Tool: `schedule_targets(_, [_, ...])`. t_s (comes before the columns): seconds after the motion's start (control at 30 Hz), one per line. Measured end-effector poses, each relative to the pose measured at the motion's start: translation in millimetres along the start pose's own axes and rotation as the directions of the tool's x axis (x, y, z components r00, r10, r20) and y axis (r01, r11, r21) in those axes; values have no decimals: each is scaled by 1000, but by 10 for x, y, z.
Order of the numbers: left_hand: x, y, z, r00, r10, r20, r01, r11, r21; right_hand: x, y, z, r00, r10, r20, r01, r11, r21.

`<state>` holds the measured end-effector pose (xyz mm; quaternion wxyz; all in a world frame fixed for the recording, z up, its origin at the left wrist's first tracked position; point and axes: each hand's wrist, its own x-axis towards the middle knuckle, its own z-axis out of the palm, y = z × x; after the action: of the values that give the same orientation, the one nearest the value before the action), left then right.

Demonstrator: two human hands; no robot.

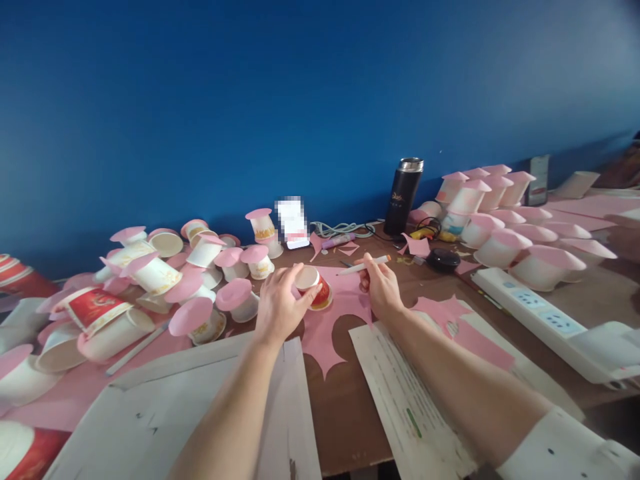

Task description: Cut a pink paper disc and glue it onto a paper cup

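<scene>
A red paper cup [321,293] stands upside down on a sheet of pink paper [345,287] with round pieces cut out of its edge. My left hand [285,300] grips the cup from the left, thumb in front and fingers behind. My right hand [383,287] holds a white marker pen [363,265] with an orange end, its tip pointing left toward the cup. The tip is apart from the cup, above the pink paper. Whether any line is drawn around the cup's rim, I cannot tell.
Several paper cups [203,252] with pink discs crowd the left side. More with pink cone tops [500,243] stand at right. A phone [293,223] and black bottle [404,193] are by the blue wall. A power strip [535,320] lies right; paper scraps [465,327] lie nearer.
</scene>
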<state>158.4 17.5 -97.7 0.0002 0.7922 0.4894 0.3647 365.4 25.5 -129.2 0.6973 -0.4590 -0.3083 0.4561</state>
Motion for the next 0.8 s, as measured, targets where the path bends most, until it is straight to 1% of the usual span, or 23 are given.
schedule_targets(0.17, [-29, 39, -30, 999, 51, 13, -51, 999, -4, -17, -24, 17, 1000, 10, 13, -9, 1000, -17])
schedule_targets(0.3, [-30, 51, -47, 997, 68, 39, -67, 998, -22, -32, -45, 3, 1000, 1, 21, 0, 1000, -30])
schedule_targets(0.53, [-36, 89, -94, 993, 60, 102, -56, 998, -37, -47, -103, -42, 1000, -7, 27, 7, 1000, -13])
schedule_targets(0.67, [-37, 78, -103, 990, 56, 126, -54, 998, -15, -45, -111, -52, 999, -7, 34, 8, 999, -31])
schedule_targets(0.8, [-32, 73, -102, 988, 58, 140, -59, 998, 1, -42, -101, -50, 999, 0, 44, 1, 1000, -9])
